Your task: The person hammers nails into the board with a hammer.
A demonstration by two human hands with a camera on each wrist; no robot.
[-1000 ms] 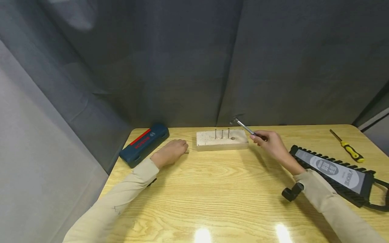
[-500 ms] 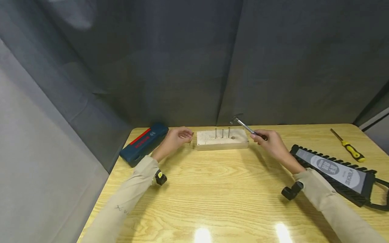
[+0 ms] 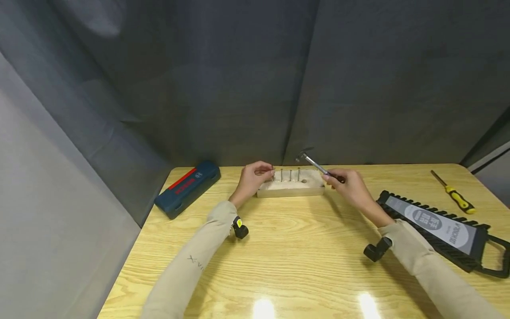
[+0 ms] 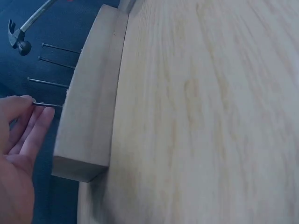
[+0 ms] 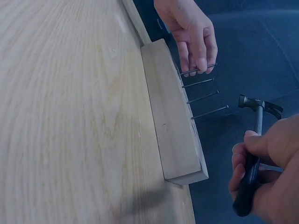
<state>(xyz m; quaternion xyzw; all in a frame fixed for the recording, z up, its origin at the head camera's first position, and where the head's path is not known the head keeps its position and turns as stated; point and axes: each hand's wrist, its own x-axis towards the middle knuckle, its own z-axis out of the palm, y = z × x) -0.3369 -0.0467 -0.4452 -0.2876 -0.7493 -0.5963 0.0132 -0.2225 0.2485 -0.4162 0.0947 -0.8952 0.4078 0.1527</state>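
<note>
A pale wooden block (image 3: 291,192) lies near the table's far edge, with three nails (image 5: 209,112) standing upright in its top. My left hand (image 3: 252,179) is over the block's left part and pinches another nail (image 4: 43,104) between thumb and fingers. That nail points down, and its lower end meets the block's top in the left wrist view. To the right, my right hand (image 3: 350,185) grips a claw hammer (image 5: 251,161) by its black handle. The hammer's head is raised above and behind the block's right part, apart from the nails.
A dark blue Bosch case (image 3: 188,189) lies at the left. On the right are a black wrench rack (image 3: 434,223) with a grey label and a yellow-black screwdriver (image 3: 460,197). A dark curtain (image 3: 239,88) hangs behind the wooden table (image 3: 279,248).
My left hand has lifted a nail from the table left of the block and carried it right, onto the block. The right hand with the hammer stays almost in place.
</note>
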